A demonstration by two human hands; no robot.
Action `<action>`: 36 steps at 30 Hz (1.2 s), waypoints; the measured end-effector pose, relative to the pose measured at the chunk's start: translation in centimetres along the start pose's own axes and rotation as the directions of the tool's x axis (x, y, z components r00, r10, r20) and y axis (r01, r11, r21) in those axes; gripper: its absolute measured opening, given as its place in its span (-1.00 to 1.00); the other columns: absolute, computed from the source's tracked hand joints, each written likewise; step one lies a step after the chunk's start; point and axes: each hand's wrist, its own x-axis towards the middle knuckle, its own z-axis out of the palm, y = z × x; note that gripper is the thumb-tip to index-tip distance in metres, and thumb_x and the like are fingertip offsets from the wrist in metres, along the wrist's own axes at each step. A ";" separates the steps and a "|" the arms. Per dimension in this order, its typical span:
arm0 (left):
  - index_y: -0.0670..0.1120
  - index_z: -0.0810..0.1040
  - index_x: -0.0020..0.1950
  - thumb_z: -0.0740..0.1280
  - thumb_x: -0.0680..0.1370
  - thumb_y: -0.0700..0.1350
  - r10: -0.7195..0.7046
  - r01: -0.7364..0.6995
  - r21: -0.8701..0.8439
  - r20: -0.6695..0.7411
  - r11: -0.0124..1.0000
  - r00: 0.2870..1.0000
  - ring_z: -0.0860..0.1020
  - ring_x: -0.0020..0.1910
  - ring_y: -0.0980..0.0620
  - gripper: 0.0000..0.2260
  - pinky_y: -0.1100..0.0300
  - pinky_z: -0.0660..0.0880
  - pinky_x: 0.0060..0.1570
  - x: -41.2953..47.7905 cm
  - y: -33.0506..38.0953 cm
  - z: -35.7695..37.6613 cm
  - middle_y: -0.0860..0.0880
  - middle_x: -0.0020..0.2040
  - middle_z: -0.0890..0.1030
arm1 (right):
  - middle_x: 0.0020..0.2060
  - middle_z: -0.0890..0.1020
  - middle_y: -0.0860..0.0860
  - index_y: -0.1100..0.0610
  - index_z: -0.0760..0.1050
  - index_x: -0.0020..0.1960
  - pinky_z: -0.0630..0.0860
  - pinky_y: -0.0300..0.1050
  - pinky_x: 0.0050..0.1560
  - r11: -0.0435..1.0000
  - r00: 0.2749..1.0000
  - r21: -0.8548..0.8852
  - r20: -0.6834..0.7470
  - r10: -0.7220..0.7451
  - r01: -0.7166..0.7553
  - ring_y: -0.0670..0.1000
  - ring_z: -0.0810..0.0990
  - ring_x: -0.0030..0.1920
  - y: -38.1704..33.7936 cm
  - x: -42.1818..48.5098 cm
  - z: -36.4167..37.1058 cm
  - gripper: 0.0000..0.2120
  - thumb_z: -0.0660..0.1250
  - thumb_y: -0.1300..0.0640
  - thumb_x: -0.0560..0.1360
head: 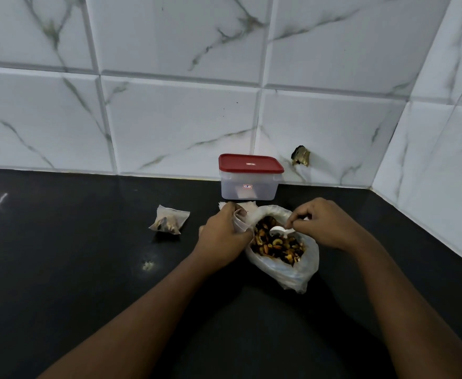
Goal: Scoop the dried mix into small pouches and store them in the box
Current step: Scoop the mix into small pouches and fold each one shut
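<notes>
Dried mix (277, 246) fills the open bag (292, 272) on the counter (87, 255), directly under the white spoon (279, 230) pinched in the grip of the right hand (323, 222), while the left hand (221, 233) clasps a small pouch (240, 220) just left of the bag's mouth.

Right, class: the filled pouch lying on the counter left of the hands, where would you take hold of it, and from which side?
Probably pinch the filled pouch by the flat, empty film at its far edge, coming down from above. The mix bulges in the near part, so the far film is thin enough to pinch.
</notes>
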 end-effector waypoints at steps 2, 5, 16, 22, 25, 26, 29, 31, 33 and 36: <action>0.15 0.47 0.17 0.46 0.51 0.00 0.000 0.000 0.012 -0.004 1.000 1.000 0.59 0.13 0.08 -0.72 -0.14 0.51 0.27 0.0 -0.1 0.0 0.27 -0.02 0.56 | -0.42 0.61 -0.27 0.02 0.75 -0.04 0.38 -0.47 -0.36 1.000 0.998 0.011 -0.056 -0.025 0.026 -0.39 0.52 -0.37 0.0 0.1 0.1 -0.82 0.39 0.21 0.55; 0.17 0.47 0.16 0.46 0.52 0.00 0.001 -0.001 0.020 0.002 1.000 1.000 0.59 0.12 0.09 -0.72 -0.14 0.51 0.27 0.1 0.1 0.0 0.29 -0.03 0.54 | -0.20 0.67 -0.17 -0.04 0.75 0.01 0.39 -0.41 -0.35 0.997 0.999 -0.070 -0.048 -0.018 0.014 -0.32 0.57 -0.28 0.4 0.3 0.5 -0.82 0.41 0.18 0.55; 0.15 0.48 0.17 0.46 0.52 0.02 -0.006 0.006 0.028 0.008 1.000 1.000 0.59 0.14 0.08 -0.72 -0.15 0.48 0.31 0.1 0.0 0.1 0.22 0.02 0.58 | -0.22 0.75 -0.07 0.04 0.75 -0.13 0.45 -0.22 -0.29 0.930 0.992 0.352 -0.022 0.124 -0.109 -0.23 0.56 -0.41 0.3 0.6 1.4 -0.79 0.37 0.22 0.57; 0.15 0.48 0.18 0.46 0.51 0.02 -0.009 0.009 0.032 0.011 0.999 1.000 0.59 0.15 0.08 -0.71 -0.15 0.49 0.31 0.1 0.1 0.1 0.23 0.02 0.57 | -0.22 0.73 0.18 0.22 0.73 -0.14 0.25 -0.27 -0.51 0.718 0.952 0.656 0.003 0.306 -0.233 -0.10 0.41 -0.45 1.2 0.9 1.3 -0.74 0.28 0.34 0.58; 0.16 0.48 0.18 0.46 0.51 0.03 -0.009 0.008 0.035 0.008 0.999 1.000 0.59 0.15 0.08 -0.72 -0.15 0.48 0.31 0.1 0.2 0.1 0.24 0.02 0.58 | -0.14 0.74 0.30 0.34 0.68 -0.02 0.21 -0.30 -0.56 0.602 0.943 0.759 0.049 0.328 -0.249 -0.09 0.39 -0.46 1.4 1.1 1.1 -0.79 0.25 0.37 0.60; 0.16 0.48 0.18 0.45 0.51 0.04 -0.007 0.007 0.035 0.007 0.999 1.000 0.59 0.15 0.08 -0.71 -0.15 0.48 0.32 0.1 0.2 0.1 0.23 0.04 0.58 | -0.15 0.73 0.31 0.38 0.66 0.00 0.20 -0.31 -0.57 0.564 0.945 0.790 0.058 0.323 -0.241 -0.09 0.38 -0.46 1.4 1.1 1.1 -0.80 0.25 0.38 0.59; 0.16 0.48 0.20 0.45 0.52 0.04 -0.014 0.013 0.030 0.010 0.999 1.000 0.58 0.17 0.10 -0.71 -0.15 0.47 0.34 0.0 0.2 0.0 0.21 0.09 0.60 | -0.14 0.71 0.31 0.38 0.64 0.00 0.19 -0.32 -0.57 0.458 0.962 0.869 0.071 0.264 -0.190 -0.09 0.38 -0.45 1.0 1.2 1.1 -0.81 0.24 0.42 0.57; 0.17 0.47 0.20 0.45 0.53 0.05 -0.014 0.014 0.023 0.015 1.000 1.000 0.58 0.19 0.11 -0.71 -0.15 0.47 0.34 0.0 0.2 0.0 0.20 0.12 0.61 | -0.16 0.68 0.26 0.36 0.65 -0.02 0.22 -0.31 -0.56 0.415 0.981 0.901 0.052 0.187 -0.127 -0.07 0.40 -0.44 0.4 1.2 1.2 -0.80 0.24 0.44 0.57; 0.18 0.46 0.20 0.47 0.52 0.04 -0.008 0.008 0.014 0.023 1.000 1.000 0.59 0.20 0.11 -0.69 -0.16 0.47 0.34 -0.1 0.3 0.0 0.19 0.15 0.62 | -0.16 0.66 0.22 0.32 0.68 -0.01 0.26 -0.28 -0.51 0.448 0.995 0.891 0.041 0.092 -0.078 -0.06 0.44 -0.39 -0.3 1.0 1.7 -0.79 0.26 0.43 0.58; 0.22 0.45 0.11 0.48 0.52 0.04 0.000 0.000 0.010 0.021 1.000 1.000 0.60 0.13 0.11 -0.73 -0.17 0.48 0.31 -0.2 0.4 -0.1 0.20 0.05 0.63 | -0.06 0.71 0.18 0.18 0.74 0.02 0.45 -0.23 -0.34 0.683 0.993 0.729 0.105 -0.045 -0.047 -0.03 0.53 -0.27 -1.3 0.5 2.4 -0.80 0.36 0.37 0.59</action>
